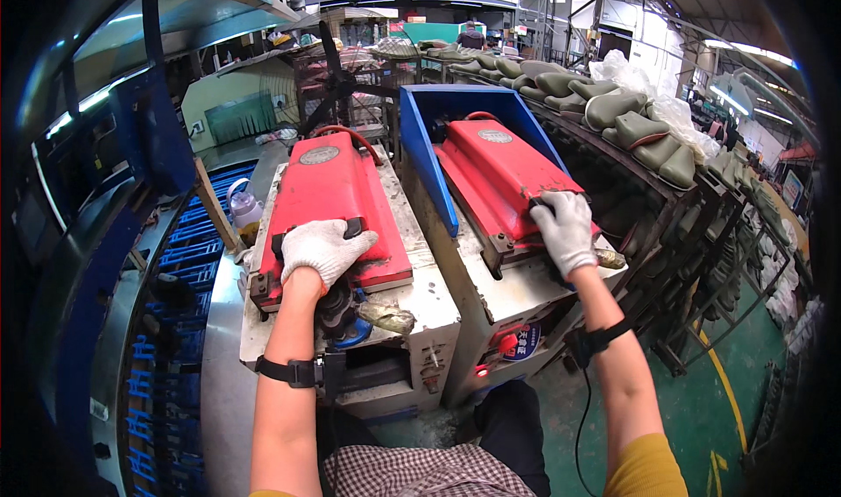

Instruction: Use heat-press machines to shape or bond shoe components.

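Observation:
Two machines with long red covers stand side by side before me. On the left red cover (320, 186), my left hand (322, 250), in a white knit glove, is closed over the black handle (354, 227) at the near end. My right hand (565, 230), gloved the same way, grips the black handle (537, 204) of the right red cover (499, 168). Both covers lie low on their off-white bases. Below the left cover, a tape-wrapped lever (387, 316) sticks out; another taped end (611, 259) shows beside my right wrist. The fingers' undersides are hidden.
A blue metal guard (429, 159) stands between the covers. Left of the machines run a blue roller track (188, 265) and a pinkish bottle (243, 206). Olive-green boots (613, 107) fill a rack on the right. A red button (508, 344) faces me. A fan (337, 81) stands behind.

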Demonstrator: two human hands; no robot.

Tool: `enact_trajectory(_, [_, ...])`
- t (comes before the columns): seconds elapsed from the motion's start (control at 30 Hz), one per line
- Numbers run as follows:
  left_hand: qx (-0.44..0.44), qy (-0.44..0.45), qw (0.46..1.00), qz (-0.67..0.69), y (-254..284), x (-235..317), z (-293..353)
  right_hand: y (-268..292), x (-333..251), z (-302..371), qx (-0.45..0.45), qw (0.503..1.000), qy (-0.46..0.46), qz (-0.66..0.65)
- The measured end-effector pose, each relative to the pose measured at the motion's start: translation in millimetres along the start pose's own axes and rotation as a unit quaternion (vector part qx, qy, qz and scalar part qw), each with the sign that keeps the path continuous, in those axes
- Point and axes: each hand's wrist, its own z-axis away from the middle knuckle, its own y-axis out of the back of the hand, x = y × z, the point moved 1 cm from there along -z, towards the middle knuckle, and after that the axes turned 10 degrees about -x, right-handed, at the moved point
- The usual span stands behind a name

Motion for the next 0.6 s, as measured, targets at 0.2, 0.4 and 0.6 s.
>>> enact_trajectory(0.2, [-0.019,-0.025,0.999,0.008,2,-8,3,-19,-150,39,-0.171,0.935,0.101,-0.293])
enact_trajectory(0.4, [-0.085,-0.072,0.992,0.052,12,-19,6,-42,-224,74,-0.408,0.727,0.021,-0.551])
enact_trajectory(0.6, [-0.128,-0.085,0.988,0.027,16,-19,4,0,-288,106,-0.551,0.664,0.063,-0.502])
